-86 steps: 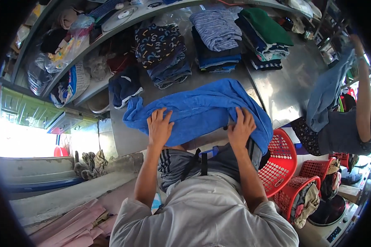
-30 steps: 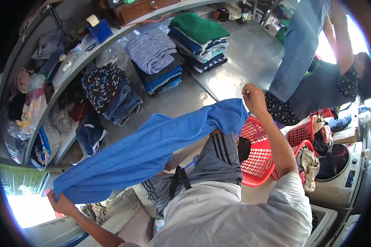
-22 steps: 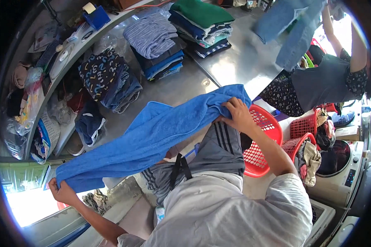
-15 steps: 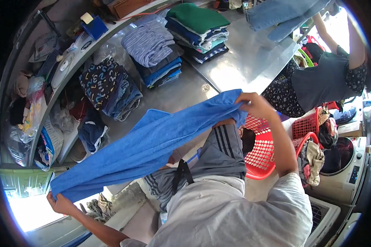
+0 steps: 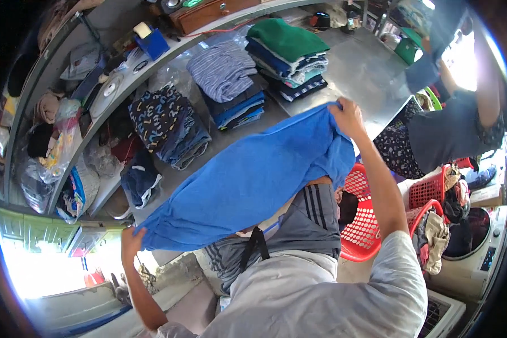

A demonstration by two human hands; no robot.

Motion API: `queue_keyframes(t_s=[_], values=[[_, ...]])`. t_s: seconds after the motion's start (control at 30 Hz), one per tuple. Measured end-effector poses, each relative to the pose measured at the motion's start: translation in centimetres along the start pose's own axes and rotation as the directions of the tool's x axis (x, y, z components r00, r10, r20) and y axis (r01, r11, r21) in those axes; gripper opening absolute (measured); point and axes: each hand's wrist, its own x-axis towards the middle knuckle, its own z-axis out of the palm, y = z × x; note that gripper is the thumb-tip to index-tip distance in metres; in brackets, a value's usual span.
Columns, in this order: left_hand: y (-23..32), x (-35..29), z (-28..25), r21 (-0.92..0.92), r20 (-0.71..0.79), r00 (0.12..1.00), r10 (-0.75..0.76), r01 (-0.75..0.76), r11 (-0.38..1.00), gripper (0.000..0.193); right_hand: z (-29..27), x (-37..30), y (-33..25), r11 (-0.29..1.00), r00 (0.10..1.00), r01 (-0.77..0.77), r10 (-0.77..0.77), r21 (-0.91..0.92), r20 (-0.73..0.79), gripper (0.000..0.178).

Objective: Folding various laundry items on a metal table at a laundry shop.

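A blue towel-like cloth (image 5: 248, 180) is stretched between my two hands over the near edge of the metal table. My left hand (image 5: 132, 242) grips its lower left end. At the upper right corner, my right hand (image 5: 348, 117) pinches the cloth. The middle of the cloth billows and hides part of the table and my lap. Beyond it stand folded stacks: a striped grey-blue garment (image 5: 221, 72) tops one, a green garment (image 5: 288, 39) tops another, and a black patterned garment (image 5: 162, 117) lies on a third.
A red basket (image 5: 361, 234) stands right of my legs, with more laundry-filled red baskets (image 5: 428, 194) and a washing machine (image 5: 479, 248) farther right. Another person (image 5: 445, 129) works at the table's right side. A shelf (image 5: 115, 84) with a blue tape dispenser (image 5: 152, 43) curves along the left.
My left hand has moved right and up, bringing the cloth's ends closer, and the cloth has spread wider. My right hand rose slightly. The other person's jeans have become a blur.
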Motion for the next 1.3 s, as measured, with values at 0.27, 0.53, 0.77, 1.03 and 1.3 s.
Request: queue_keyframes(t_s=[0.27, 0.53, 0.77, 1.03, 1.3], values=[[25.8, -3.8, 6.5, -0.951, 0.131, 0.971, -0.2, 0.18, 0.25, 0.062, 8.7, -11.7, -8.9, 0.643, 0.878, -0.393, 0.048, 0.657, 0.477, 0.03], [31.4, 1.4, 15.8, -0.708, 0.191, 0.927, 0.323, -0.098, 0.7, 0.043, 16.8, -15.0, -6.9, 0.677, 0.876, -0.392, 0.069, 0.623, 0.477, 0.014], [33.7, -0.5, 19.6, -0.008, -0.303, 0.695, 0.652, -0.686, 0.728, 0.037, 16.9, -15.1, -6.5, 0.689, 0.874, -0.388, 0.065, 0.612, 0.481, 0.013], [35.0, 0.9, 19.3, -0.223, -0.402, 0.819, 0.409, -0.52, 0.824, 0.017, 14.0, -14.0, -8.1, 0.423, 0.783, -0.62, 0.277, 0.661, 0.557, 0.036], [38.9, -7.3, 17.7, -0.294, -0.462, 0.626, 0.629, -0.777, 0.557, 0.021, 11.0, -16.4, -11.8, 0.357, 0.789, -0.581, 0.025, 0.731, 0.614, 0.033]])
